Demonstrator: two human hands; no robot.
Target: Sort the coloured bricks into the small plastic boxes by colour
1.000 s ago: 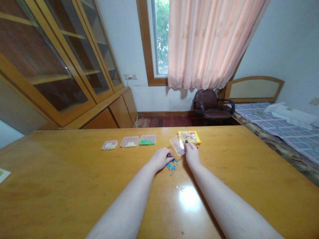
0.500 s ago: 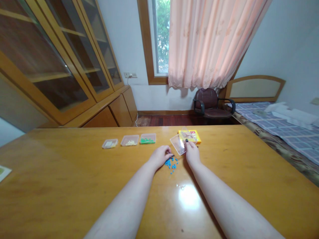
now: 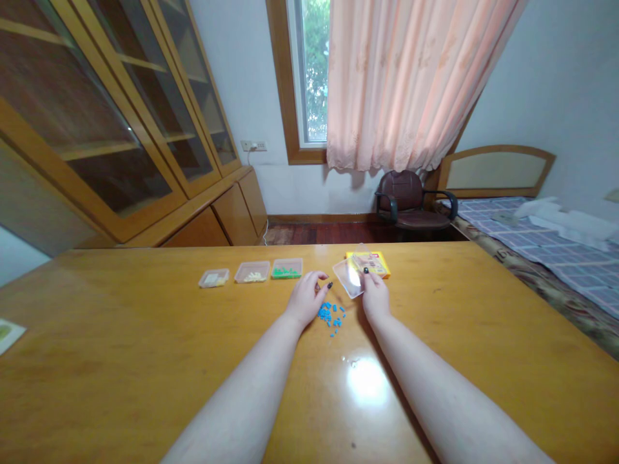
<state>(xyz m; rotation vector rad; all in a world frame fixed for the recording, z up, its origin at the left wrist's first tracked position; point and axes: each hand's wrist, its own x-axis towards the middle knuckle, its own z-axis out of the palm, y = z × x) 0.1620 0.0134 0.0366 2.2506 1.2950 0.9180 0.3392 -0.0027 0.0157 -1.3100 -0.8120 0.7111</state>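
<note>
My right hand [image 3: 375,298] grips a small clear plastic tray [image 3: 349,277], tilted up off the wooden table [image 3: 145,348]. My left hand [image 3: 308,298] is raised just left of that tray with fingers curled in a pinch; what it holds is too small to make out. A scatter of small blue pieces [image 3: 331,315] lies on the table between and below both hands. A yellow packet [image 3: 373,263] lies flat behind the tray.
Three small clear trays stand in a row at the back: one with pale pieces [image 3: 213,278], one with cream pieces [image 3: 252,272], one with green pieces [image 3: 287,269]. A paper corner [image 3: 7,333] lies at the far left. Beyond the table are a chair [image 3: 411,205], a bed and cabinets.
My left hand has lifted off the blue pieces and risen toward the clear tray, fingers pinched. My right hand has kept hold of the tilted tray, shifting it slightly.
</note>
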